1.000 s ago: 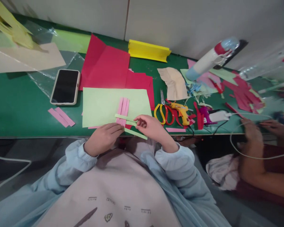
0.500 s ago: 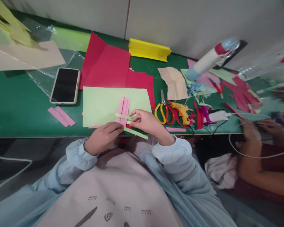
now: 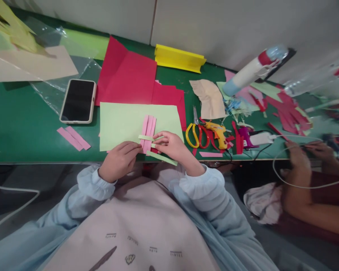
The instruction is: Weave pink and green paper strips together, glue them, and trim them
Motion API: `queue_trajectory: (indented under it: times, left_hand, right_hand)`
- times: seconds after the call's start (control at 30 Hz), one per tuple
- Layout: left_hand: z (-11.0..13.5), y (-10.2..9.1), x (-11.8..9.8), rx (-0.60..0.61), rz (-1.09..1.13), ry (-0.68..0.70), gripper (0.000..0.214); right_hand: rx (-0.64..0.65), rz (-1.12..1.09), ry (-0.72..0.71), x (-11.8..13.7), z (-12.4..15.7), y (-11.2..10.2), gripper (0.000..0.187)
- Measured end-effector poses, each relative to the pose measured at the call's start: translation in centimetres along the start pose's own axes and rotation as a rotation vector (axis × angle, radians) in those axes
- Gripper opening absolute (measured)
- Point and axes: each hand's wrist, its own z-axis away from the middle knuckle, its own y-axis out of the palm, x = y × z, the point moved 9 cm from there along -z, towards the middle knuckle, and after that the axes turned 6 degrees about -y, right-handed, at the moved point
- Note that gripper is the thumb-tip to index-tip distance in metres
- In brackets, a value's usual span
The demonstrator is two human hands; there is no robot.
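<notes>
Your fingers hide the right ends of the thin green strips (image 3: 144, 138) across the pink strips (image 3: 149, 128), so you can't tell if either hand grips. Between 2 and 3 o'clock, a clear bottle (image 3: 302, 86) looks blurry.

Your strips are over light green paper (image 3: 118, 124), at the near edge of the green table (image 3: 42, 128). A grey wall (image 3: 113, 19) stands at 12 o'clock.

Your left hand (image 3: 121, 160) comes from 8 o'clock, your right hand (image 3: 171, 145) from 4, both with bent fingers.
</notes>
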Motion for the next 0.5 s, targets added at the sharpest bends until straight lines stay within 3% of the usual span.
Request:
queue_trajectory:
  times: [0.23, 0.5]
  left_hand:
    - [0.2, 0.4, 0.4, 0.023, 0.019, -0.015, 0.037]
    - [-0.3, -1.0, 1.3, -0.011, 0.137, -0.076, 0.037]
  right_hand:
    - [-0.029, -0.025, -0.009, 0.0, -0.2, 0.6, 0.022]
    - [-0.077, 0.085, -0.029, -0.5, -0.1, 0.0, 0.024]
